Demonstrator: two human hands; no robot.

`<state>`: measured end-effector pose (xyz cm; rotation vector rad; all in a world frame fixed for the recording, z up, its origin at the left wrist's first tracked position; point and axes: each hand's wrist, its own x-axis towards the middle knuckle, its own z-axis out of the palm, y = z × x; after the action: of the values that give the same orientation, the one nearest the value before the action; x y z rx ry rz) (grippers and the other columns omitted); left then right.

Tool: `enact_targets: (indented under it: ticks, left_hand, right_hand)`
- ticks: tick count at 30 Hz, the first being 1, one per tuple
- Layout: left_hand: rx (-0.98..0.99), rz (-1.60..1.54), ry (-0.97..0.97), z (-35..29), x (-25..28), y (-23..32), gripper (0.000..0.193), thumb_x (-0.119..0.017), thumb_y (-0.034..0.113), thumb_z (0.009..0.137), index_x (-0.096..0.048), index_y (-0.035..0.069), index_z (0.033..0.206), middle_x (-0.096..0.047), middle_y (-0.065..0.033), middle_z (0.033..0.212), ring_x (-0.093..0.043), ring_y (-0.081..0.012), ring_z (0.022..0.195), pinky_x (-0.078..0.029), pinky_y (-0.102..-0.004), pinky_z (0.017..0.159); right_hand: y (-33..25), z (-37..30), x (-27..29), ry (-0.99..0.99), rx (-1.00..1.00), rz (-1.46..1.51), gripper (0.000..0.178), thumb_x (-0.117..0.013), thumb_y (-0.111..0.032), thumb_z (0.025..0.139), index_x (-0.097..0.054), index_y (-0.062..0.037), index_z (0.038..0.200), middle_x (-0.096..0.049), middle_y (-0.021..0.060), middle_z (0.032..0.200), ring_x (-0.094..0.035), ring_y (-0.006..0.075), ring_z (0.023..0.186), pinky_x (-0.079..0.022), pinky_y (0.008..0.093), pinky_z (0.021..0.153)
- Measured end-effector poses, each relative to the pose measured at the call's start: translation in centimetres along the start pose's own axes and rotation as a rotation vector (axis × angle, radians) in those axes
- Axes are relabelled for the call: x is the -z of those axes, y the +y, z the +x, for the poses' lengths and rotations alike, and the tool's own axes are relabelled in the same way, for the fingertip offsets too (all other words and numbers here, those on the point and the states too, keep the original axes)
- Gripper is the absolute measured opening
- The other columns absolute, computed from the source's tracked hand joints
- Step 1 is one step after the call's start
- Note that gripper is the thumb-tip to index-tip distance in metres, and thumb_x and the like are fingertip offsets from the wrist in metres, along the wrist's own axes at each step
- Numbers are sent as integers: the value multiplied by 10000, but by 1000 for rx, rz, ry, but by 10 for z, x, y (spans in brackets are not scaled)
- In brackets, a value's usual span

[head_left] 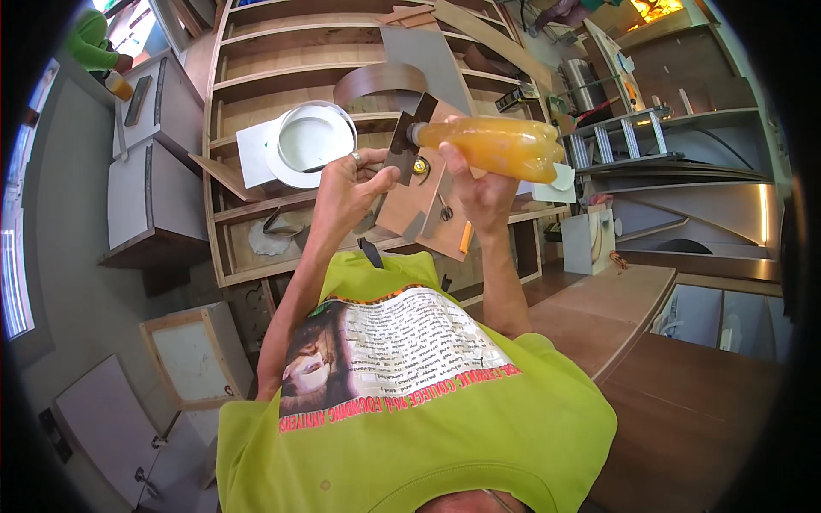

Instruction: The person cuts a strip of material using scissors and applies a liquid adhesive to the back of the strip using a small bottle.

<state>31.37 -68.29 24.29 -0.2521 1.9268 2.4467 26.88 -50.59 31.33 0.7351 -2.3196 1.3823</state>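
In my right hand is a clear plastic bottle of yellow-orange liquid, lying nearly level with its neck to the left. My left hand, with a ring on one finger, pinches the lower end of a dark brown strip. The bottle's mouth is right at the strip; whether they touch I cannot tell. Left of the strip stands a round white tub with pale contents. Below my hands lie a yellow and black tape measure, scissors and an orange-handled tool on brown boards.
A wooden frame with compartments spreads under the work. Behind the tub curls a brown band. Grey cabinets stand at the left, a long brown panel and a ladder at the right. Another person's green sleeve shows far left.
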Motion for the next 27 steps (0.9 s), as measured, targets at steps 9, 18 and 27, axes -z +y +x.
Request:
enact_targets:
  ticks: [9,18,27]
  left_hand:
    - [-11,-133,-13,1,1,-7,291,-688,97,887,-651,-72,1121,-704,-88,889,-669,-108,781,-560,-246,716]
    - [19,-131,-38,3,7,-10,288,-679,124,912,-639,-49,1138,-685,-59,979,-666,-113,844,-542,-234,793]
    - [-69,-117,177,9,17,-20,257,-667,182,922,-639,-61,1002,-648,-59,883,-652,-126,775,-519,-246,722]
  right_hand:
    - [-4,-4,3,-4,-52,7,199,-697,-94,842,-688,-2,1017,-697,103,1054,-653,188,937,-506,323,846]
    - [-1,-18,-2,-50,-27,38,224,-720,-88,835,-682,-1,1038,-702,91,1035,-664,185,914,-515,307,831]
    - [1,-30,-3,-189,-17,41,253,-738,-102,824,-669,-10,1049,-696,88,1036,-666,185,893,-526,302,801]
